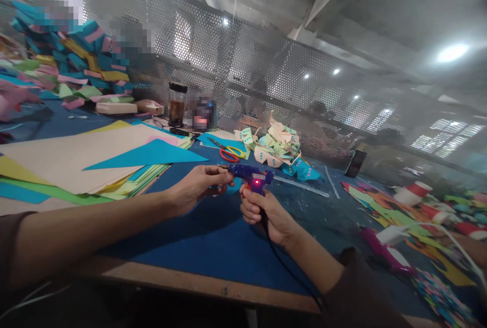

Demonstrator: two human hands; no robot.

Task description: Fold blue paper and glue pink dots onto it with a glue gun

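Observation:
My right hand is wrapped round the handle of a blue glue gun. A red light glows on the gun's side, its black cord hangs down past my wrist, and its nozzle points left. My left hand is closed in a pinch by the nozzle. A small piece of blue paper shows at its fingertips, mostly hidden behind the fingers and the gun. Beyond my hands lie scissors with red and yellow handles. A clear glue stick extends on the table to the right of the gun.
Stacked coloured paper sheets lie at left, beneath a pile of folded paper pieces. A jar stands behind. Cut dotted paper shapes are heaped mid-table. At right are a phone, paper strips and a purple-and-white device. A perforated metal screen rises behind.

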